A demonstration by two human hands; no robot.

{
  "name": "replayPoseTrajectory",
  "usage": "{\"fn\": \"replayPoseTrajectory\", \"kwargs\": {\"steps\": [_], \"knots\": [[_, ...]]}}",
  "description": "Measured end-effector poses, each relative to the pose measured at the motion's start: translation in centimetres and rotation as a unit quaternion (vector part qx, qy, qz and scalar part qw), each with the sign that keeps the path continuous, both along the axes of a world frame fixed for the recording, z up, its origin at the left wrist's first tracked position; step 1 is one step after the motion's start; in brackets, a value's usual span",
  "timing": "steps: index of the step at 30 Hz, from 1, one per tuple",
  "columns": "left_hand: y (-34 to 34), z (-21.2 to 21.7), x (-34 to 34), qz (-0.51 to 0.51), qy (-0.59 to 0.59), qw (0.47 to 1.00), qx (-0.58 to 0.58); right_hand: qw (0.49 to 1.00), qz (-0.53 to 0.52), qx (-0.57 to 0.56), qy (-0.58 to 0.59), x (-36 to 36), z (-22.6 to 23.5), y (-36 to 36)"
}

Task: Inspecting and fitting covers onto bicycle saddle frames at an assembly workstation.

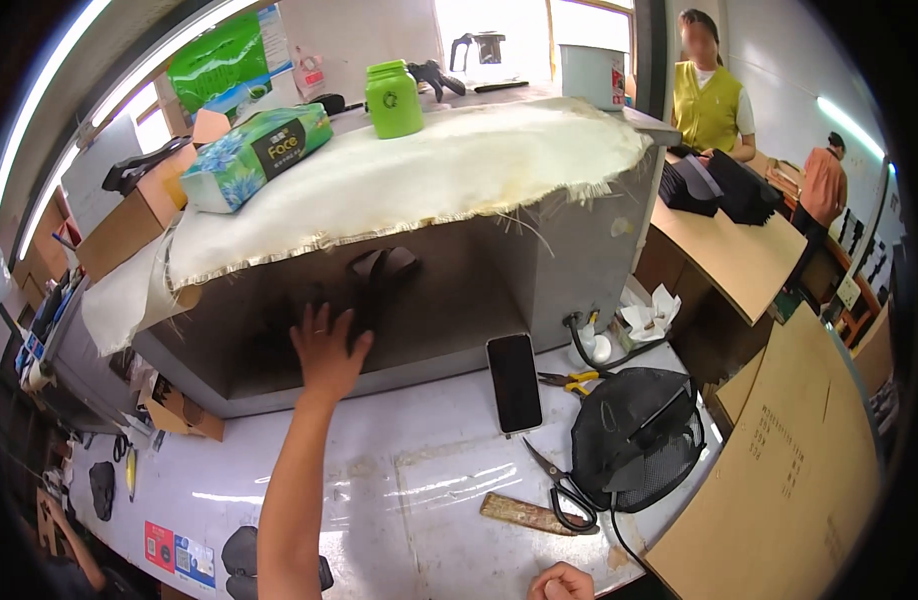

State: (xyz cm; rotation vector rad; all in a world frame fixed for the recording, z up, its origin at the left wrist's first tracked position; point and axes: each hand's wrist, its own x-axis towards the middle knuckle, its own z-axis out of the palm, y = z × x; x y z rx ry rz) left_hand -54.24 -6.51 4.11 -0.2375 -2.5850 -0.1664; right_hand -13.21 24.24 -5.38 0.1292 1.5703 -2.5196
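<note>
My left hand reaches into the open front of a grey metal box, palm down with its fingers spread. Nothing is gripped in it. Behind the fingertips, inside the shadowed box, lies a dark looped strap-like piece. My right hand is curled closed at the lower edge of the view; the frame cuts it off, and whatever it may hold is hidden. A dark padded piece rests on the white table, partly behind my left forearm.
Right of the box lie a phone, yellow-handled pliers, black scissors, a worn strip and a black mesh-covered round object. Pale cloth covers the box top. A person in a yellow-green vest stands beyond.
</note>
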Motion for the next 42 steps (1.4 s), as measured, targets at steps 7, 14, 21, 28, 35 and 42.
{"fn": "replayPoseTrajectory", "kwargs": {"steps": [7,14,21,28,35,42], "knots": [[3.9,0.4,0.4,-0.005,0.007,0.999,0.038,0.999,-0.005,0.023,0.03,-0.6,-1.1,-0.5],[3.3,2.6,9.4,-0.416,0.187,0.89,0.006,0.998,0.007,0.022,0.055,-0.4,-1.3,-0.5],[4.5,6.4,26.0,-0.386,0.17,0.702,0.574,0.997,0.02,0.071,0.033,-0.1,0.2,-0.9],[4.6,6.6,35.7,-0.235,-0.464,0.586,0.622,0.976,-0.063,0.077,0.192,-1.2,8.3,-3.1],[3.8,3.8,39.5,-0.215,-0.462,0.631,0.585,0.89,0.227,0.324,0.225,-3.8,14.6,-5.4],[1.5,4.8,42.7,-0.269,-0.439,0.74,0.433,0.883,0.39,0.202,0.166,-2.5,13.9,-6.6]]}}
